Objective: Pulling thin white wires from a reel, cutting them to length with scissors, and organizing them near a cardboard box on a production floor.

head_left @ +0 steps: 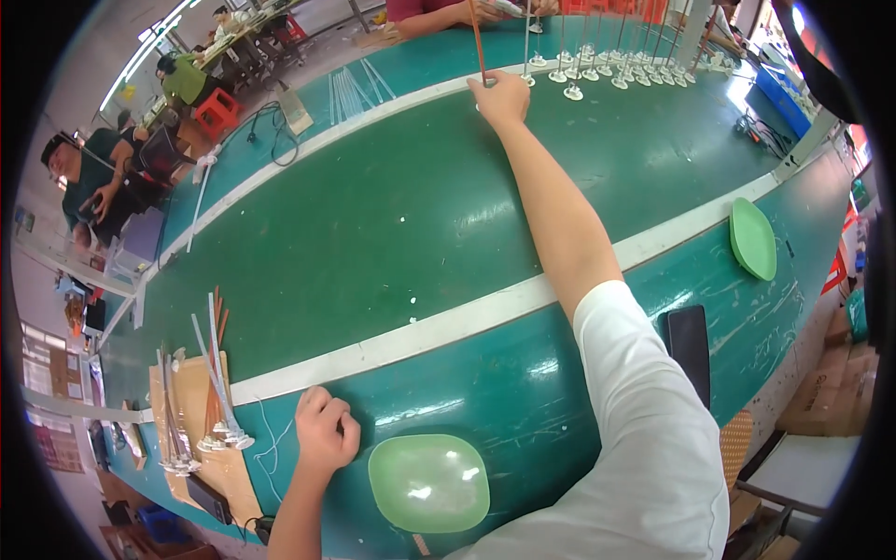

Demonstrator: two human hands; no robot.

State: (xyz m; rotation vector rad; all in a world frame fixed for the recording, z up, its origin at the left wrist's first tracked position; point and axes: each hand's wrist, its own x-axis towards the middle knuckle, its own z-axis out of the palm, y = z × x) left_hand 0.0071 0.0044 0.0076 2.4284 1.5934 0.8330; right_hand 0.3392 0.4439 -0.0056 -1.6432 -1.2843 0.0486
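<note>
My right arm stretches far across the green conveyor belt (373, 243). At its far edge my right hand (504, 98) is closed round the low end of an upright thin brown rod (479, 45); the rod's foot is hidden by the fingers. Just right of that hand begins a group of thin upright rods on small white bases (573, 92). My left hand (327, 431) rests on the near green table with its fingers curled in, and nothing shows in it. A light green oval dish (429, 483) lies beside it on the right.
Bundled rods with white bases (226, 435) lie on cardboard (245, 476) at left. A black phone-like slab (688, 355) and a second green dish (752, 240) are at right. Clear strips (355, 93), a cable (275, 131) and a blue bin (784, 101) line the far side. A person (425, 19) sits opposite.
</note>
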